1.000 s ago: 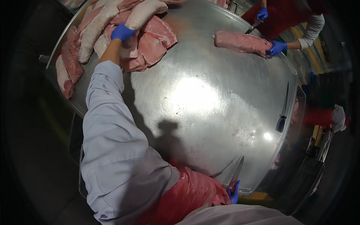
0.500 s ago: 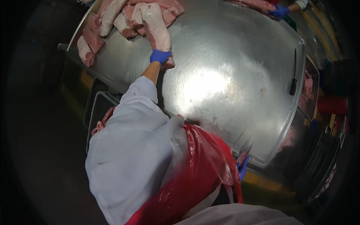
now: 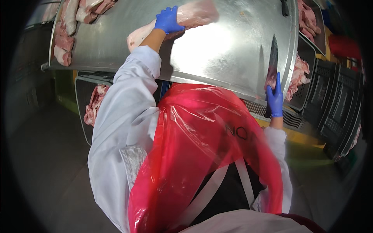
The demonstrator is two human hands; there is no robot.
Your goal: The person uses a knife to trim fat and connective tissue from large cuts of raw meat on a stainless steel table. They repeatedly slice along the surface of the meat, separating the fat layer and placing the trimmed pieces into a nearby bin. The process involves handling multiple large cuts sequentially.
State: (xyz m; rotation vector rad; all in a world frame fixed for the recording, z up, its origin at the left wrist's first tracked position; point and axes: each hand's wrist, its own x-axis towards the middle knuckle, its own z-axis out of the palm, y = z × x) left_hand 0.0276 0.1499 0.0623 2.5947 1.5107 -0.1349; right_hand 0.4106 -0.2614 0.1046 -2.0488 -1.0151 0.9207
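Observation:
A long, pale piece of pork loin (image 3: 198, 14) lies crosswise on the metal table (image 3: 116, 46), blurred toward its right end. My blue-gloved left hand (image 3: 169, 20) grips it from above, fingers closed over its near-left part. At the table's near right corner my blue-gloved right hand (image 3: 274, 97) is closed on a knife. The knife's blade (image 3: 273, 54) points away from me, with a pinkish patch low on it; the fingers hide its handle.
More pork pieces (image 3: 63, 40) lie at the far left. Meat trimmings fill a crate (image 3: 79, 112) below the table's left side and another crate (image 3: 311, 83) at the right. Black crates (image 3: 324, 97) stand beyond. A second knife handle (image 3: 284, 7) rests at the far right.
My left hand has brought the loin away from the pile and turned it crosswise. My right hand and the knife have come up into fuller view. The view has shifted too.

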